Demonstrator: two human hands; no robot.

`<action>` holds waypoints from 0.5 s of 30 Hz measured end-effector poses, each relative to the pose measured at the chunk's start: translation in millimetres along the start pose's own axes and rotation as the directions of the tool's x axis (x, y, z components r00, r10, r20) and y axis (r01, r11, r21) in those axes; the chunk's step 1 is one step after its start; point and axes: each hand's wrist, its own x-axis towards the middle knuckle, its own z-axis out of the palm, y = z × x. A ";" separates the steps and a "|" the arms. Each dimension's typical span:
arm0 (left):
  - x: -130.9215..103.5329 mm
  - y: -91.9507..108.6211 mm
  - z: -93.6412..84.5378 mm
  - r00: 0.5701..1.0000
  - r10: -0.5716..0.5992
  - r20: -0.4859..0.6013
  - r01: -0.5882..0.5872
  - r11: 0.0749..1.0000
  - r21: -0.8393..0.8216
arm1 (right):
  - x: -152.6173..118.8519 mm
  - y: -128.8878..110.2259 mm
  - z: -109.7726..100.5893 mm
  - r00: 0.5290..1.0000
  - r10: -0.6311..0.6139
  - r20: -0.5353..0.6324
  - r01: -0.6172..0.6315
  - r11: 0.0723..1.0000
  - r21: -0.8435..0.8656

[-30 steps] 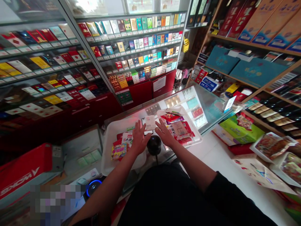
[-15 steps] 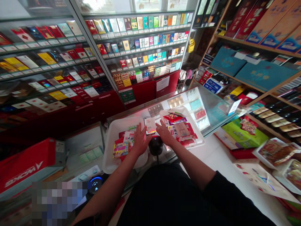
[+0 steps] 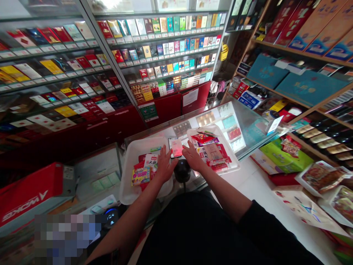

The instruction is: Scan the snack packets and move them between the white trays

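Between my two hands a phone with a lit, pinkish screen lies on the glass counter. My left hand is over the right side of a white plastic tub, fingers stretched out and apart, nothing held. Over the left edge of a second white tray is my right hand, its fingers extended toward the phone; whether they touch it I cannot tell. A small black scanner-like device stands just in front of the phone. Colourful snack packets fill part of the tub, and red packets lie in the tray.
Shelves of cigarette packs line the far wall. A red box sits on the left, near a dark device with a blue-lit ring. On the right are a green carton, packaged food and a wooden shelf with blue boxes.
The red glow on top of the black device has gone, and the lower phone screen looks pinker. Both hands stay nearly in place.
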 end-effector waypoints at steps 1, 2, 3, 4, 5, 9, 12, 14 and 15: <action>0.1 -0.6 0.6 1.000 -0.004 0.001 0.004 1.000 0.000 | -0.4 -0.8 -0.4 1.000 0.022 0.005 -0.022 1.000 0.001; 0.3 -1.3 1.2 1.000 -0.006 0.001 0.006 1.000 -0.002 | -0.7 -1.9 -0.7 0.999 0.049 0.013 -0.049 0.999 0.000; 0.6 -2.0 1.7 1.000 -0.008 0.000 0.008 1.000 -0.009 | -0.9 -3.3 -0.9 0.997 0.069 0.021 -0.069 0.998 -0.003; 0.8 -2.8 2.1 1.000 -0.010 -0.005 0.010 1.000 -0.020 | -0.9 -4.9 -1.0 0.997 0.074 0.027 -0.074 0.997 -0.011; 1.0 -3.6 2.2 1.000 -0.011 -0.011 0.011 0.999 -0.034 | -0.8 -6.7 -0.9 0.997 0.069 0.032 -0.069 0.997 -0.020; 0.3 -4.7 -1.5 0.999 -0.014 -0.038 0.011 0.997 -0.073 | 2.1 -15.1 0.7 0.998 0.052 0.038 -0.051 0.998 -0.031; -3.2 -3.2 -9.8 0.997 -0.011 -0.076 0.004 0.996 -0.093 | 6.2 -24.3 3.1 0.999 0.028 0.044 -0.027 0.999 -0.030; -6.9 -2.3 -17.5 0.994 -0.018 -0.108 0.005 0.993 -0.120 | 9.7 -32.9 5.5 0.998 -0.006 0.059 0.009 0.999 -0.040; -9.1 -2.2 -21.8 0.992 -0.025 -0.121 0.008 0.991 -0.136 | 11.7 -38.0 7.2 0.997 -0.029 0.066 0.032 0.998 -0.047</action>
